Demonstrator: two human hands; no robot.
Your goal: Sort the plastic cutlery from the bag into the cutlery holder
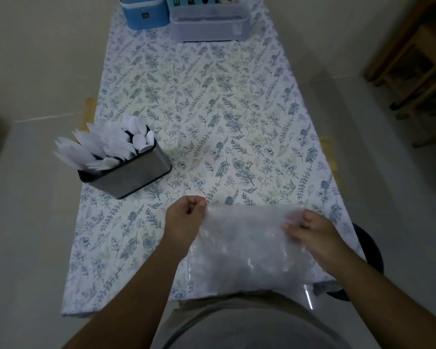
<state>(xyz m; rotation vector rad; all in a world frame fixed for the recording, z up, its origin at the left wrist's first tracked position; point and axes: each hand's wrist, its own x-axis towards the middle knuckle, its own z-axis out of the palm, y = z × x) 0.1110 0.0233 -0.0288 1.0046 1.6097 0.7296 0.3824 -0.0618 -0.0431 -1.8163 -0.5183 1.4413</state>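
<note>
Left hand (186,217): fingers curled, pinching far left corner of bag (247,248).
Right hand (310,233): fingers curled over far right edge of same bag, gripping it.
Bag: clear plastic, crumpled, stretched flat between both hands, near end reaching table edge by the body; contents not discernible through the film.
Holder (134,175): metal, rectangular, beyond and to the left of left hand, well apart from it, standing on cloth (237,117).
Cutlery (106,147): white plastic, upright in holder, spoon bowls at the far end, forks and knives fanned toward the near left.
Cloth: white, leaf print, covering table under both hands.
Blue box (146,16) and clear tub (209,26): far end of table, well beyond both hands, side by side.
Wooden furniture (418,71): far right of right hand, off the table.
</note>
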